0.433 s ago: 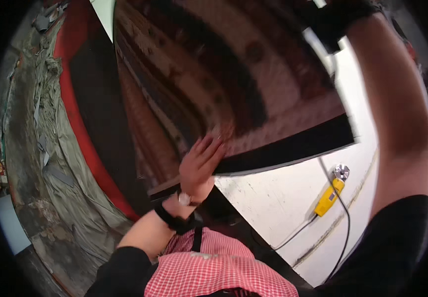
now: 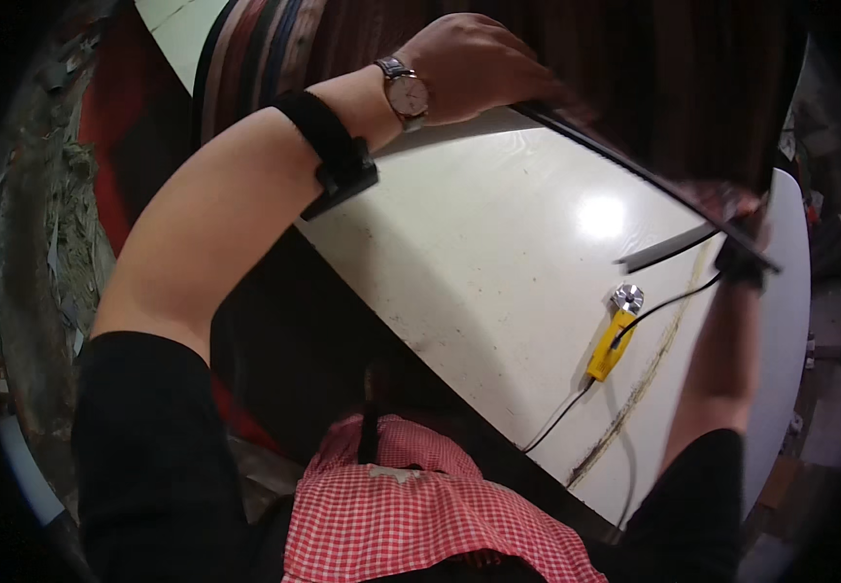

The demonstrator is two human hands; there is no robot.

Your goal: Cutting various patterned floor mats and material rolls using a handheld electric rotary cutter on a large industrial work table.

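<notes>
A dark patterned fabric (image 2: pixel 576 58) is held up off the white desk (image 2: pixel 498 253), raised by both hands at its near edge. The left hand (image 2: pixel 469 63) is closed on the edge at upper centre, watch and black wrist strap showing on that arm. The right hand (image 2: pixel 746 257) is mostly hidden behind the fabric's lower corner at the right; a grip on that corner seems likely, but whether the fingers are closed can't be told. The fabric hangs from the top of view, its black-bound edge (image 2: pixel 634 165) running diagonally btwn the two hands, well clear of the desk.

A yellow rotary cutter (image 2: pixel 613 335) w/ its cable lies on the desk below the right-hand corner, apart from the fabric.

For the lift to go well, judged from this view:
- The edge should be kept taut btwn the hands, so no sag drags over the cutter.
- Both corners are best kept level; the right side sits lower now, so folds may run that way.
- The cutter and cable should be cleared, or the fabric kept above them, before anything is laid down.
- A firm pinch on the bound edge is preferred over the looser weave, as it should slip less.

More fabric and red cloth (image 2: pixel 100 117) are seen at the left, off the desk.
</notes>
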